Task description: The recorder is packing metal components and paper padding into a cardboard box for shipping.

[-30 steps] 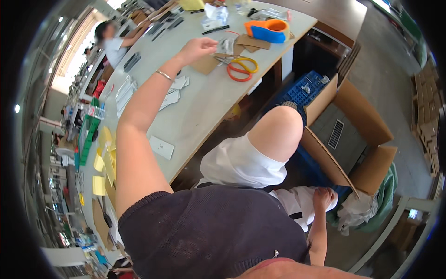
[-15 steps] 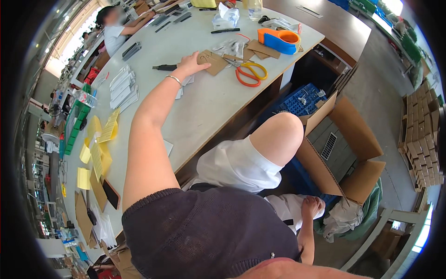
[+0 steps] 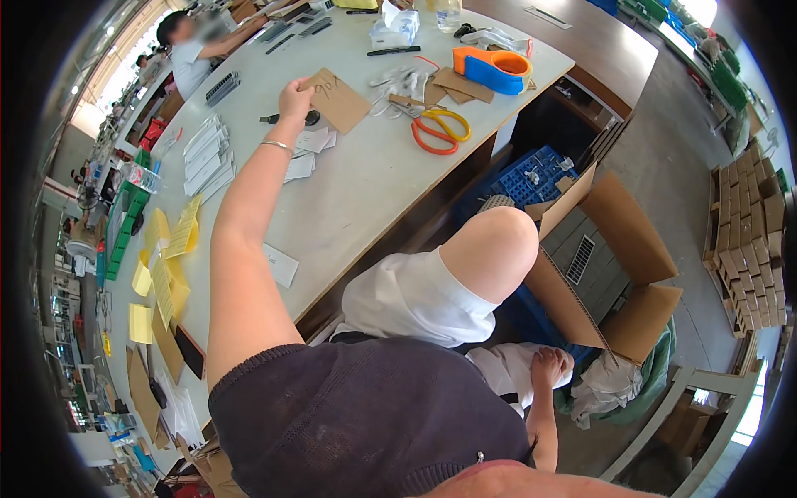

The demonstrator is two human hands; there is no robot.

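My left hand (image 3: 296,104) reaches over the table and pinches the left corner of a brown cardboard piece (image 3: 344,106) with handwriting on it. A black tool (image 3: 270,119) lies partly hidden beneath this hand, and small white paper slips (image 3: 314,143) are close by. To the right of the cardboard are white gloves (image 3: 405,83) and scissors (image 3: 440,133) with red and yellow handles. My right hand (image 3: 550,367) rests on my white-clothed leg, holding nothing, its fingers loosely laid over the cloth.
An orange and blue tape dispenser (image 3: 491,70) stands near the table's right edge beside cardboard scraps (image 3: 461,85). Paper stacks (image 3: 207,158) and yellow sheets (image 3: 170,257) lie left. An open carton (image 3: 573,286) stands right of my knee. Another person (image 3: 189,62) sits at the far left.
My left hand has moved left with the cardboard piece, which has turned and shifted left, uncovering more of the white slips. My right hand stays on my leg.
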